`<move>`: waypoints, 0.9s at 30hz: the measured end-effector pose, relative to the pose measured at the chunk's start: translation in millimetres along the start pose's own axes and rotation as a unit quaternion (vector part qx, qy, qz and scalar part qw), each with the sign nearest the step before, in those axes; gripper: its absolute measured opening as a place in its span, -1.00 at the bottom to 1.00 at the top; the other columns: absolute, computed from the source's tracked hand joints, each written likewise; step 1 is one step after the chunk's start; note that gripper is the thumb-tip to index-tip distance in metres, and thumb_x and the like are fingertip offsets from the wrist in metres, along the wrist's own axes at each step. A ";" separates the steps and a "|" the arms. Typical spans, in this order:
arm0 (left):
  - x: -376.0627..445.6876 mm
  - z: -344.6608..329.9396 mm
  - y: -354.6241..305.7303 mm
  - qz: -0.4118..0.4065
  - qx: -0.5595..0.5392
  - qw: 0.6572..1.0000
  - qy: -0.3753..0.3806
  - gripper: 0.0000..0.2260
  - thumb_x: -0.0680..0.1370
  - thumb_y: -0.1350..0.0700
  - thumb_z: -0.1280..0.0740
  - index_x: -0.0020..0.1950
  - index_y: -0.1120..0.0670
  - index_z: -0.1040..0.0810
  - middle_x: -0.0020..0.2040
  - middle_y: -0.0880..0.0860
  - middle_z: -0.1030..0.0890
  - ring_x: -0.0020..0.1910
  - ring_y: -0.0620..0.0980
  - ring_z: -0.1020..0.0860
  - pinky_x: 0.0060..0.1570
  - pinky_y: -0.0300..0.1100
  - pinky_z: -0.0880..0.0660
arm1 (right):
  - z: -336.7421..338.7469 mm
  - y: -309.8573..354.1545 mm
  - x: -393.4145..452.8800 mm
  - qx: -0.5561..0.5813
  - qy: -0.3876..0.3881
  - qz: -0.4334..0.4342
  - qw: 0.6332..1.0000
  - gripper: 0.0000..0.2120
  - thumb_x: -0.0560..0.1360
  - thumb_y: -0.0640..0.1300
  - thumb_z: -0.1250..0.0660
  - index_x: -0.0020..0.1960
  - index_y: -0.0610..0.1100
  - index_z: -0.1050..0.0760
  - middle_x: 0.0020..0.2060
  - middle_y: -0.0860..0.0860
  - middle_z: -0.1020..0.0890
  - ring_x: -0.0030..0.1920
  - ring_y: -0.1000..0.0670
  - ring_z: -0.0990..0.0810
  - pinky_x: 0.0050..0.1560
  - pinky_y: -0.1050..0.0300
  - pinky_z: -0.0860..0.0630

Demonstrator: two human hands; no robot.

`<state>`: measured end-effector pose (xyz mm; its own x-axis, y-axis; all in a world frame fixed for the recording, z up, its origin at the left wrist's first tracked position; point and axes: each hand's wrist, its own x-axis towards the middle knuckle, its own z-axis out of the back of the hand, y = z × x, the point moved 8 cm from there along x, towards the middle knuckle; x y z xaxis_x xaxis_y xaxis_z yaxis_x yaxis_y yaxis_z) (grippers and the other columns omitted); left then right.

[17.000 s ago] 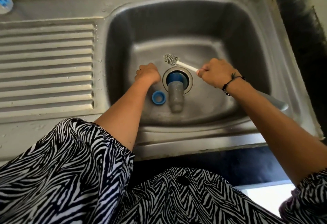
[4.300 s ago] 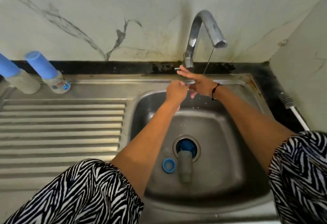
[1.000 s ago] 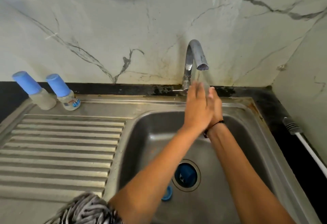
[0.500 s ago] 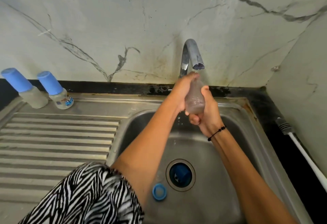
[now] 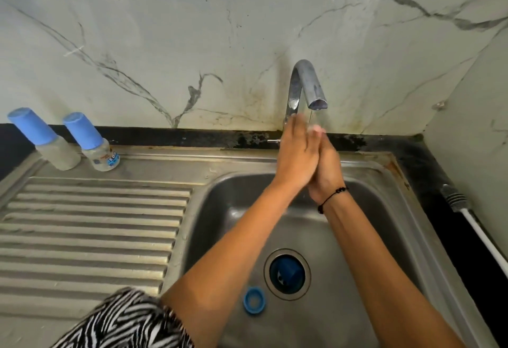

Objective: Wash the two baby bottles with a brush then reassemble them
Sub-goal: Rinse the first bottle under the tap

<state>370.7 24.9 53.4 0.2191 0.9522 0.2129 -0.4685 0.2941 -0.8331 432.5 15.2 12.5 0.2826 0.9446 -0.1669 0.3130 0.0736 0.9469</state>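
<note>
Low in the frame a blue ring [image 5: 254, 300] lies on the sink [image 5: 384, 237] floor beside the drain [image 5: 287, 273], probably left there for rinsing. Above centre, the left hand [image 5: 298, 155] and right hand [image 5: 325, 169] press together, fingers straight, under the tap [image 5: 305, 83], likely rinsing; whether anything sits between them I cannot tell. Upper left, two baby bottles [image 5: 103, 152] stand upright with blue caps on, their bodies cloudy, while the brush [image 5: 456, 199] rests at the right edge.
</note>
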 end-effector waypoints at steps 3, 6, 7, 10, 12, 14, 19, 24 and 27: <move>-29.0 -12.6 -0.6 -0.072 0.056 0.996 0.015 -0.53 0.68 0.04 0.01 0.54 0.19 0.00 0.57 0.10 0.09 0.54 -0.02 0.15 0.50 -0.17 0.18 | 2.6 3.9 6.0 0.029 -0.014 0.001 0.999 -0.54 0.58 0.09 -0.11 0.20 -0.25 -0.49 0.10 -0.16 -0.60 0.13 -0.08 -0.58 0.12 0.05 -0.49; -14.7 -15.8 8.5 -0.038 0.046 0.998 0.000 -0.54 0.68 -0.03 0.06 0.54 0.14 -0.12 0.57 0.07 -0.01 0.55 -0.04 0.08 0.51 -0.12 0.10 | 6.2 -1.6 4.3 0.007 -0.012 -0.004 1.000 -0.60 0.64 0.00 -0.02 0.28 -0.25 -0.42 0.21 -0.21 -0.53 0.20 -0.11 -0.52 0.03 0.16 -0.48; -8.2 -12.8 7.2 -0.026 0.036 0.999 -0.019 -0.52 0.66 -0.08 0.09 0.52 0.10 -0.20 0.56 0.06 -0.09 0.55 -0.04 0.02 0.51 -0.10 0.03 | 5.7 -2.1 1.7 -0.014 0.001 -0.001 1.000 -0.57 0.64 0.00 -0.02 0.36 -0.26 -0.34 0.27 -0.21 -0.49 0.15 -0.09 -0.53 -0.02 0.20 -0.45; 8.9 -11.9 0.9 0.019 0.018 1.000 -0.008 -0.62 0.65 0.01 -0.03 0.43 0.03 -0.39 0.51 0.06 -0.22 0.48 -0.03 -0.20 0.45 -0.11 -0.17 | 6.3 -4.6 -5.4 -0.034 0.020 -0.003 0.999 -0.56 0.64 0.02 -0.05 0.36 -0.25 -0.35 -0.01 -0.14 -0.57 -0.22 0.05 -0.48 -0.22 0.15 -0.40; 16.8 -17.3 0.1 0.041 0.000 0.998 0.038 -0.67 0.61 0.04 -0.11 0.35 -0.01 -0.46 0.43 0.08 -0.33 0.37 0.04 -0.37 0.34 -0.10 -0.30 | 10.1 -5.4 -7.1 -0.025 0.010 -0.012 1.000 -0.59 0.64 0.07 0.02 0.15 -0.18 -0.48 -0.30 -0.07 -0.55 -0.41 0.03 -0.42 -0.40 0.18 -0.30; 21.4 -19.3 -0.5 0.064 -0.058 0.994 0.064 -0.70 0.58 0.03 -0.12 0.25 -0.02 -0.52 0.29 0.07 -0.48 0.26 0.05 -0.46 0.28 -0.02 -0.39 | 14.5 -6.6 -7.9 -0.057 0.011 0.000 0.998 -0.52 0.64 0.09 0.09 0.07 -0.22 -0.47 -0.41 -0.12 -0.52 -0.56 0.01 -0.36 -0.55 0.24 -0.20; 23.9 -17.3 6.9 0.142 -0.118 0.976 0.118 -0.76 0.56 0.13 -0.23 0.21 0.06 -0.54 0.11 0.04 -0.55 0.13 0.04 -0.52 0.18 -0.04 -0.46 | 19.7 -15.2 -17.3 -0.070 0.018 0.001 0.997 -0.55 0.64 0.08 0.09 0.23 -0.24 -0.33 -0.36 -0.08 -0.55 -0.58 0.04 -0.37 -0.63 0.28 -0.22; 24.1 -13.4 17.1 0.161 -0.274 0.939 0.131 -0.78 0.58 0.11 -0.22 -0.14 0.16 -0.59 -0.18 0.16 -0.60 -0.17 0.07 -0.55 0.04 0.00 -0.49 | 13.9 -13.9 -20.8 -0.051 0.027 0.006 0.998 -0.60 0.64 0.07 0.06 0.25 -0.20 -0.31 -0.38 -0.07 -0.53 -0.57 0.02 -0.37 -0.60 0.25 -0.23; 21.1 -7.5 20.1 0.172 -0.328 0.927 0.062 -0.89 0.60 0.15 -0.20 -0.05 0.11 -0.51 -0.08 0.16 -0.56 -0.11 0.06 -0.54 0.14 0.04 -0.46 | 15.2 -13.5 -16.0 -0.035 0.007 -0.001 0.999 -0.62 0.64 0.06 0.05 0.24 -0.19 -0.32 -0.36 -0.09 -0.50 -0.58 0.02 -0.38 -0.62 0.27 -0.24</move>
<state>372.3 50.3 37.4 0.2692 0.9514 -0.1495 0.0829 -0.1775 -0.9806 437.6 -5.8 -1.7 0.2694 0.9486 -0.1661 0.2490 0.0980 0.9635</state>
